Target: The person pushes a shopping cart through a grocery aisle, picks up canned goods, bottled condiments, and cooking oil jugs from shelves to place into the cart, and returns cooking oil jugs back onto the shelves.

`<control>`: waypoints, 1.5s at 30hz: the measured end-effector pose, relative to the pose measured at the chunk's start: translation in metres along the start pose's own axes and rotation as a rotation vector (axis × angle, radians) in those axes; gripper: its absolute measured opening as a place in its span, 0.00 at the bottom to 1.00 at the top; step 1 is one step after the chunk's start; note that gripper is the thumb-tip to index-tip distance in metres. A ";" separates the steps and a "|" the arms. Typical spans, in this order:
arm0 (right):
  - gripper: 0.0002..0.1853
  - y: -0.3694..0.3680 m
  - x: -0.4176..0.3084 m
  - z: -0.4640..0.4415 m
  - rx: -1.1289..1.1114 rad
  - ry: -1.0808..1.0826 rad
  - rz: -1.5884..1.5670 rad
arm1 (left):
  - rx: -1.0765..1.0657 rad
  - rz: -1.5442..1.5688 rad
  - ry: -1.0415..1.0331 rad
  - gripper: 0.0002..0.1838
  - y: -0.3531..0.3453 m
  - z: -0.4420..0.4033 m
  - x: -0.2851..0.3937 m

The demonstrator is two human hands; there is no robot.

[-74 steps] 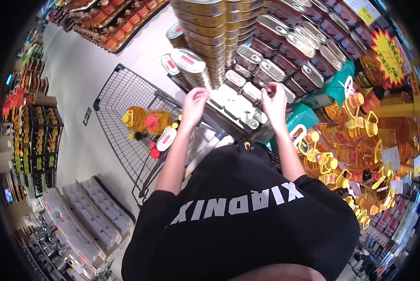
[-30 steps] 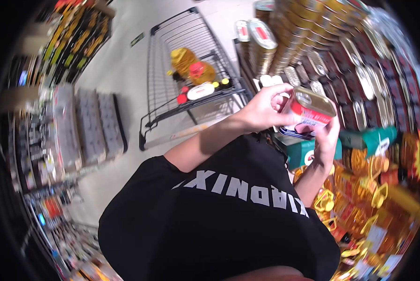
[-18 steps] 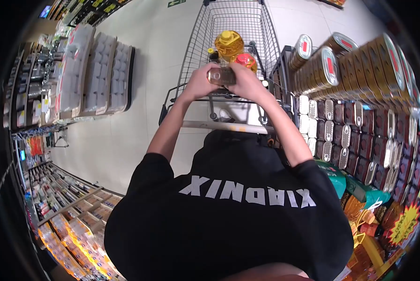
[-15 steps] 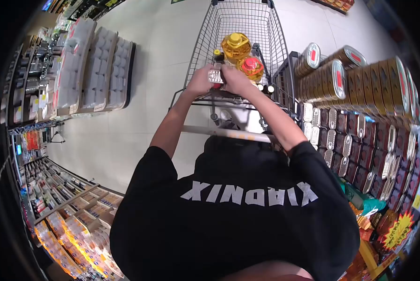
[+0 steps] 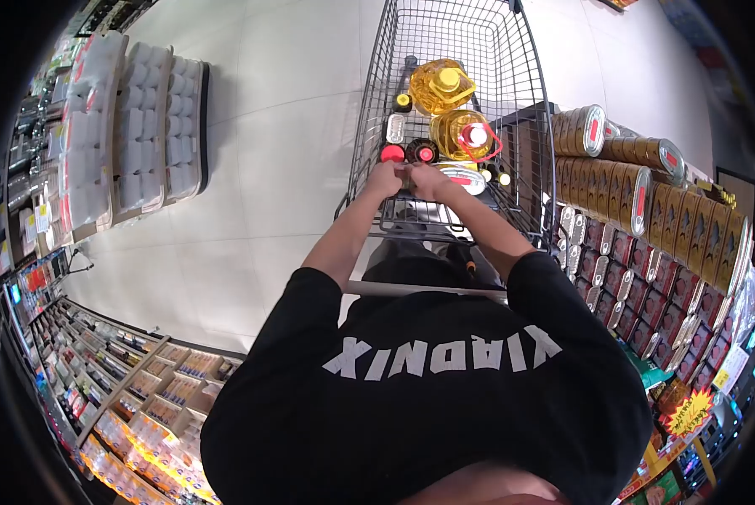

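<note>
My left hand [image 5: 384, 179] and my right hand [image 5: 429, 182] are close together at the near end of the shopping cart [image 5: 363, 151], fingers curled. Whatever they hold, if anything, is too small to make out. Just beyond my left hand is a red lid [image 5: 392, 153]; beside it, a dark bottle with a red cap [image 5: 425, 155]. A tin [image 5: 395, 128] lies past the red lid, below a yellow-capped bottle [image 5: 404, 102]. Two large oil jugs stand farther in, one yellow-capped [image 5: 432, 99], one with a red handle [image 5: 453, 137]. An oval tin [image 5: 463, 178] lies beside my right hand.
The cart's pale handle bar [image 5: 428, 289] crosses before my body. On the right are stacked gold tins [image 5: 600, 189] and dark red cans [image 5: 634, 269]. At left stands a rack of white-wrapped packs [image 5: 142, 126]; boxed goods [image 5: 175, 387] fill shelves at lower left.
The tin that was between my hands now lies in the cart. My hands have drawn back toward me, and the cart appears farther right in view.
</note>
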State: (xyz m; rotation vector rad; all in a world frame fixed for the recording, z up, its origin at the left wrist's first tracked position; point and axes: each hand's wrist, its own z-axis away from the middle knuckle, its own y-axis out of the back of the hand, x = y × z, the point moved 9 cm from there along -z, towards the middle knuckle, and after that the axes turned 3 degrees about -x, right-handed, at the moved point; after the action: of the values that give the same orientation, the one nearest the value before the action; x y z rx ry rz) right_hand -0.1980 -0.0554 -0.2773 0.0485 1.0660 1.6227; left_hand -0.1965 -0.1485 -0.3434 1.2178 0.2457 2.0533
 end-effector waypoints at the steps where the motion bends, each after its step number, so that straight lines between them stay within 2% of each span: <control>1: 0.25 0.006 0.000 0.007 -0.013 0.000 -0.079 | 0.035 -0.146 0.039 0.17 0.011 0.008 0.010; 2: 0.25 0.015 -0.001 0.017 -0.016 -0.002 -0.080 | 0.032 -0.144 0.039 0.17 0.028 0.021 0.026; 4: 0.23 0.049 -0.003 0.048 0.107 -0.048 -0.244 | -0.029 -0.019 -0.122 0.16 0.064 0.058 0.076; 6: 0.17 0.103 -0.016 0.108 0.429 0.030 -0.351 | 0.075 0.329 -0.312 0.15 0.108 0.120 0.110; 8: 0.13 0.125 -0.009 0.168 0.455 -0.126 -0.327 | 0.173 0.252 -0.411 0.20 0.146 0.192 0.131; 10: 0.13 0.131 0.001 0.227 0.493 -0.308 -0.391 | 0.162 -0.053 -0.513 0.17 0.156 0.242 0.142; 11: 0.13 0.127 0.004 0.250 0.488 -0.356 -0.356 | 0.164 -0.051 -0.525 0.17 0.159 0.249 0.139; 13: 0.15 0.115 0.015 0.285 0.423 -0.450 -0.303 | 0.116 -0.296 -0.646 0.14 0.152 0.259 0.145; 14: 0.17 0.105 0.022 0.295 0.366 -0.496 -0.285 | 0.122 -0.298 -0.657 0.14 0.149 0.254 0.139; 15: 0.24 0.093 0.027 0.301 0.322 -0.495 -0.250 | 0.080 -0.442 -0.584 0.13 0.133 0.242 0.120; 16: 0.34 0.089 0.022 0.294 0.123 -0.504 -0.039 | 0.038 -0.586 -0.506 0.12 0.123 0.230 0.106; 17: 0.37 0.088 0.023 0.288 0.020 -0.548 0.008 | 0.041 -0.592 -0.516 0.12 0.118 0.220 0.099; 18: 0.41 0.090 0.019 0.280 -0.094 -0.586 0.053 | 0.147 -0.587 -0.521 0.12 0.123 0.209 0.099; 19: 0.44 0.096 0.019 0.274 -0.085 -0.609 0.098 | 0.255 -0.586 -0.522 0.11 0.137 0.202 0.102; 20: 0.45 0.107 0.014 0.269 -0.045 -0.606 0.068 | 0.270 -0.597 -0.522 0.11 0.148 0.190 0.103; 22: 0.46 0.115 0.014 0.255 -0.039 -0.567 0.086 | 0.204 -0.694 -0.468 0.10 0.159 0.170 0.103; 26: 0.41 0.134 0.003 0.219 -0.057 -0.423 0.075 | 0.174 -0.788 -0.428 0.11 0.202 0.119 0.103; 28: 0.32 0.126 0.001 0.201 -0.229 -0.399 -0.232 | 0.150 -0.836 -0.434 0.12 0.223 0.095 0.108; 29: 0.20 0.134 -0.006 0.192 -0.181 -0.362 -0.440 | 0.157 -0.836 -0.436 0.12 0.235 0.082 0.112; 32: 0.19 0.133 0.009 0.163 -0.261 -0.399 -0.544 | 0.124 -0.885 -0.391 0.12 0.269 0.042 0.118; 34: 0.18 0.144 0.005 0.143 -0.244 -0.349 -0.610 | 0.134 -0.938 -0.434 0.12 0.288 0.017 0.128; 36: 0.16 0.156 0.015 0.124 -0.161 -0.352 -0.616 | 0.098 -0.949 -0.410 0.09 0.306 -0.011 0.132; 38: 0.19 0.173 0.019 0.109 -0.068 -0.373 -0.558 | 0.082 -0.970 -0.401 0.07 0.323 -0.041 0.142; 40: 0.19 0.187 0.018 0.090 -0.024 -0.351 -0.584 | 0.141 -0.949 -0.464 0.08 0.340 -0.058 0.155; 42: 0.19 0.193 0.023 0.083 -0.036 -0.443 -0.620 | 0.192 -0.902 -0.515 0.10 0.351 -0.073 0.163; 44: 0.20 0.213 0.025 0.066 0.089 -0.411 -0.531 | 0.487 -0.822 -0.714 0.18 0.378 -0.082 0.179; 45: 0.21 0.219 0.022 0.059 0.032 -0.450 -0.548 | 0.428 -0.842 -0.693 0.19 0.383 -0.098 0.180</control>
State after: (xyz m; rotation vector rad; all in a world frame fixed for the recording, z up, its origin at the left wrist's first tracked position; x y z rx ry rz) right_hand -0.3410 0.0080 -0.1114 0.1252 0.6761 1.0326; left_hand -0.5164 -0.2845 -0.0831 1.6305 0.7318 0.8188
